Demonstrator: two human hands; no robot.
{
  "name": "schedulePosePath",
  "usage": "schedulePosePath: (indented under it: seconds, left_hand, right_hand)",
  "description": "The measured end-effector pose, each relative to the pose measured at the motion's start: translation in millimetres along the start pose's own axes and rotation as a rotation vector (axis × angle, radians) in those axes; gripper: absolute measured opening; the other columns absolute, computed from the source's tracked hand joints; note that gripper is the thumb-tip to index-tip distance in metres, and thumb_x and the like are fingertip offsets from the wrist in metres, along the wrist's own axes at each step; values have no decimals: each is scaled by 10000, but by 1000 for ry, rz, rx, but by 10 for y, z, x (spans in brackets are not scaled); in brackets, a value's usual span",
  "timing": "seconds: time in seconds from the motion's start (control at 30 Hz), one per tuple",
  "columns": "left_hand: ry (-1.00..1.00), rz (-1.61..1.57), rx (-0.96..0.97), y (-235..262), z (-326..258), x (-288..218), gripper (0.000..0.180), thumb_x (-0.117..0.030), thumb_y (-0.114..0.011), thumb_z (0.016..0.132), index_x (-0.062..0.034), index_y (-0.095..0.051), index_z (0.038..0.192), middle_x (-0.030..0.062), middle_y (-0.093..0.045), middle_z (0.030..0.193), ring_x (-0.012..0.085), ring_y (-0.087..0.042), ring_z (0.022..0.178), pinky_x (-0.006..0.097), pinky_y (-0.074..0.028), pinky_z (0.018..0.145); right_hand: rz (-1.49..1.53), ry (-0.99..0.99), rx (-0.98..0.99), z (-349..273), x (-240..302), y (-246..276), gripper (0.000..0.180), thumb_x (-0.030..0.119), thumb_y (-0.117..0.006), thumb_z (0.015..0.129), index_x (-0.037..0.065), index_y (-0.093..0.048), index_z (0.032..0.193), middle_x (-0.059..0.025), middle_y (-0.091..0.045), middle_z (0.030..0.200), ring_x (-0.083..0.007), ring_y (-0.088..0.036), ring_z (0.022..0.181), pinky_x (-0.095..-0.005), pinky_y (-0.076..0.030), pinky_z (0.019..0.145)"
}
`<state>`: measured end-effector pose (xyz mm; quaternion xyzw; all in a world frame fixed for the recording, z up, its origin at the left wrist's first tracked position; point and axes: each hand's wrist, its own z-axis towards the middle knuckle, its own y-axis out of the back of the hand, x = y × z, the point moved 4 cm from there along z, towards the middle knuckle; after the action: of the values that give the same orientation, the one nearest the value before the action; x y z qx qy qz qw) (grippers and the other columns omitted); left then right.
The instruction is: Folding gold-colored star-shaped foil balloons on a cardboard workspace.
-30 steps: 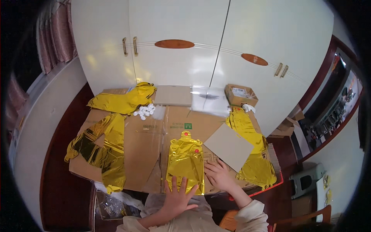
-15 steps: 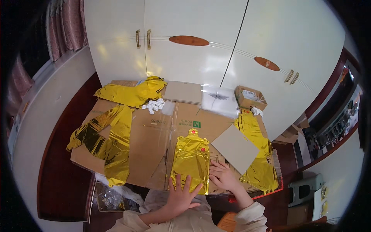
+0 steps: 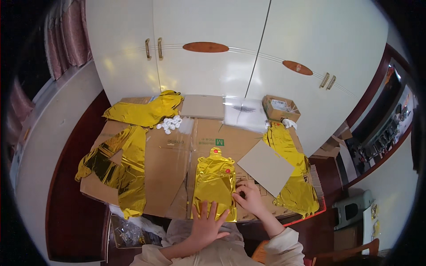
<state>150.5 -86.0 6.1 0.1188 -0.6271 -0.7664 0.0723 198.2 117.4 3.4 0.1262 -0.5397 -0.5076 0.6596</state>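
A gold foil balloon (image 3: pixel 214 179), folded flat into a rectangle with a small tab at its far end, lies on the cardboard in front of me. Two red dots mark its far part. My left hand (image 3: pixel 206 225) rests flat across its near end, fingers spread. At the balloon's right edge my right hand (image 3: pixel 249 198) has curled fingers, thumb and forefinger closed on the foil. Just beyond that hand a square grey card (image 3: pixel 266 168) lies at an angle, partly over another gold foil balloon (image 3: pixel 295 193).
Flat cardboard (image 3: pixel 166 177) covers the work surface. More gold foil balloons lie at the left (image 3: pixel 133 170) and far left (image 3: pixel 146 111). Along the back are small white round pieces (image 3: pixel 169 124), stacked grey cards (image 3: pixel 203 106), a clear plastic sheet (image 3: pixel 244 116) and a small cardboard box (image 3: pixel 280 108).
My right hand has gone from lying stretched beside the balloon to curling its fingers at the right edge. The foil surface there looks shifted. My left hand stays flat. The view has shifted slightly.
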Motion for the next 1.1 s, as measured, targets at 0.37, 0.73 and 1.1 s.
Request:
schedulePosePath:
  seconds: [0.37, 0.73, 1.1]
  left_hand:
    - [-127, -30, -53, 0, -20, -50, 901, -634, -694, 705, -103, -470, 1398, 159, -430, 1437, 333, -384, 1348, 568, -316, 1064]
    - [-265, -20, 24, 105, 142, -59, 854, -671, -663, 713, -203, -485, 1405, 107, -410, 1455, 395, -353, 1340, 753, -292, 960]
    - [-200, 0, 48, -6, 112, -23, 853, -720, -610, 724, -273, -446, 1432, 91, -386, 1480, 427, -349, 1335, 793, -286, 911]
  right_hand:
    - [-226, 64, 124, 57, -48, 68, 451, 438, -674, 835, 147, -664, 1181, -55, -564, 1326, -298, -416, 1329, -471, -307, 1053]
    - [-235, 19, 155, 126, -92, 66, 328, 387, -732, 811, 152, -673, 1032, -25, -580, 1336, -277, -431, 1345, -457, -308, 1047]
    - [-217, -33, 118, 130, -114, 9, 341, 402, -751, 787, 142, -664, 989, -25, -621, 1259, -263, -466, 1315, -448, -314, 1019]
